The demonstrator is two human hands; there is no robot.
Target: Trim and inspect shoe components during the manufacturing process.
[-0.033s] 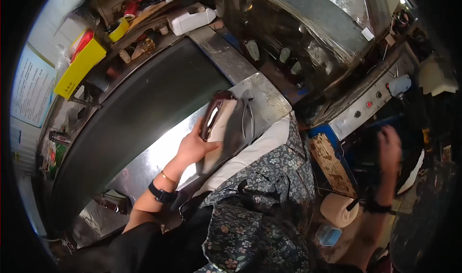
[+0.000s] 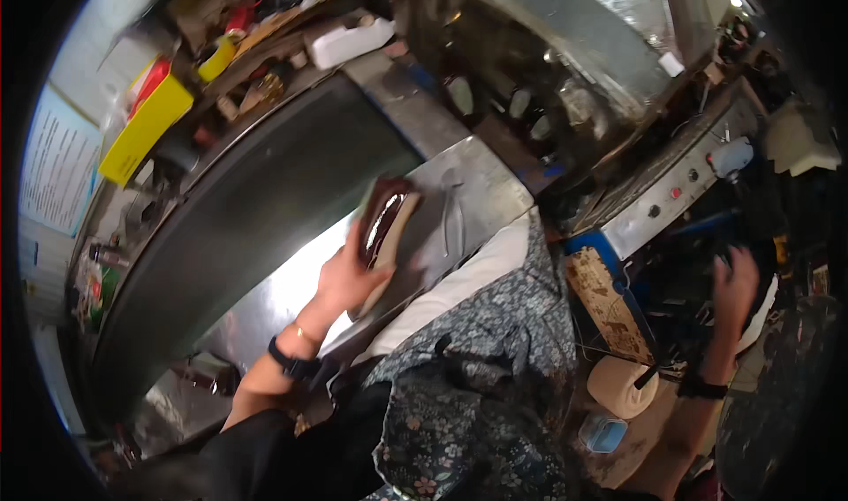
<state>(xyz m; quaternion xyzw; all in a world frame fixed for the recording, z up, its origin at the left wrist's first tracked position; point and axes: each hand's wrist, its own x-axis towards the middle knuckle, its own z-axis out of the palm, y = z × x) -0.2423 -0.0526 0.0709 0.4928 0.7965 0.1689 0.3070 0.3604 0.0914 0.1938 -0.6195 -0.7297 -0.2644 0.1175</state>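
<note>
My left hand (image 2: 347, 280) is closed round a glossy dark red shoe (image 2: 381, 220) with a pale sole, tilted above the metal tabletop. Fingers are on its far side, and the thumb lies across the sole. Beside it, a pair of metal pincers (image 2: 453, 218) lies on the tabletop. Far to the right, my right hand (image 2: 735, 285) reaches beside a dark machine area, fingers stretched and apart, slightly blurred. I see nothing held in it. Another glossy dark shoe (image 2: 210, 373) rests at the lower left of the metal surface.
A dark belt (image 2: 256, 201) runs along the bench. Beyond it stand a yellow box (image 2: 146, 121) and a white bottle (image 2: 353, 42). A control panel (image 2: 667, 196) with buttons is on the right. A beige spool (image 2: 621, 386) and a blue box (image 2: 603, 433) stand lower right.
My left hand and the shoe have shifted slightly left and down, and the shoe has turned. The right hand has moved right and a little lower, its fingers more spread.
</note>
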